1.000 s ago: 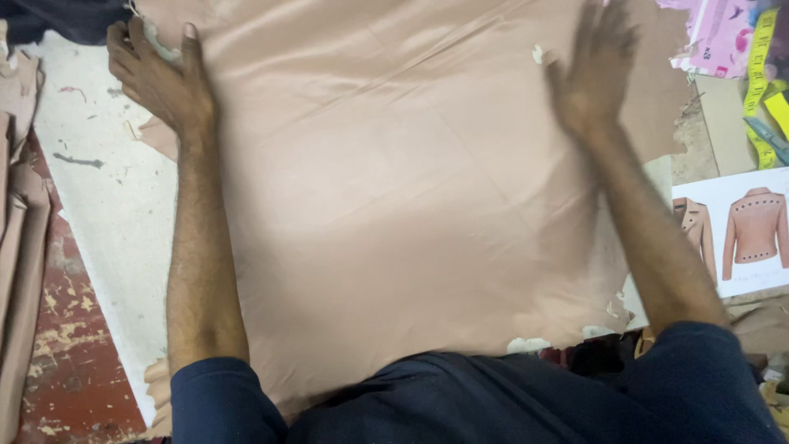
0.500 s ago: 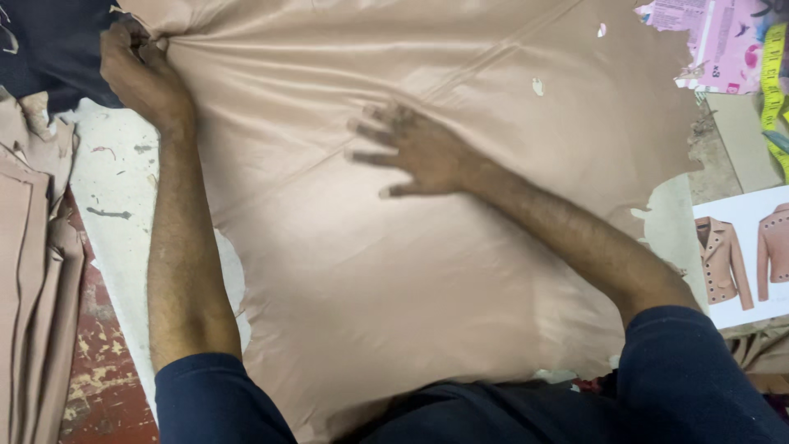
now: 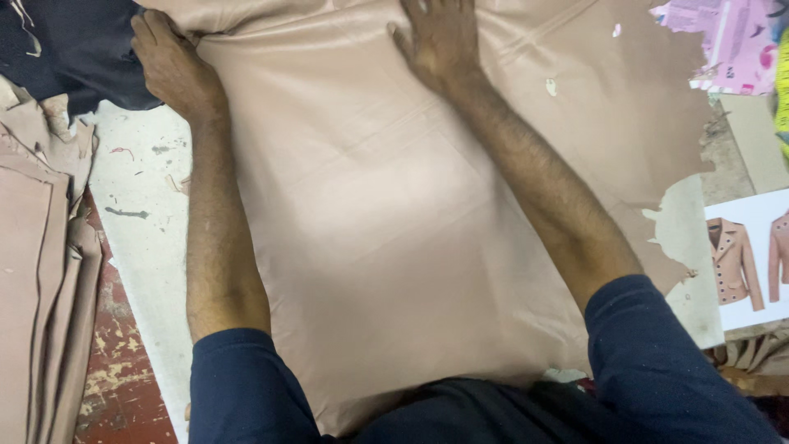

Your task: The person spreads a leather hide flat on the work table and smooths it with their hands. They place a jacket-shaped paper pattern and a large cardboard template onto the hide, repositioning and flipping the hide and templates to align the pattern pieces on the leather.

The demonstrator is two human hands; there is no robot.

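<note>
Spread wide over the white worktable (image 3: 140, 214), a big sheet of beige leather (image 3: 394, 230) lies nearly flat, with faint creases and a ragged right edge. Its top left edge is bunched under the left hand (image 3: 174, 67), whose fingers curl and grip it. At the top middle the right hand (image 3: 440, 37) presses flat on the sheet, fingers spread, grasping nothing. A stack of beige pieces (image 3: 37, 271) lies left, dark fabric (image 3: 70, 49) top left, and a printed sheet with jacket pictures (image 3: 752, 259) right.

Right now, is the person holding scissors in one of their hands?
No, the left hand grips the edge of the tan leather sheet and the right hand presses flat on it.
</note>
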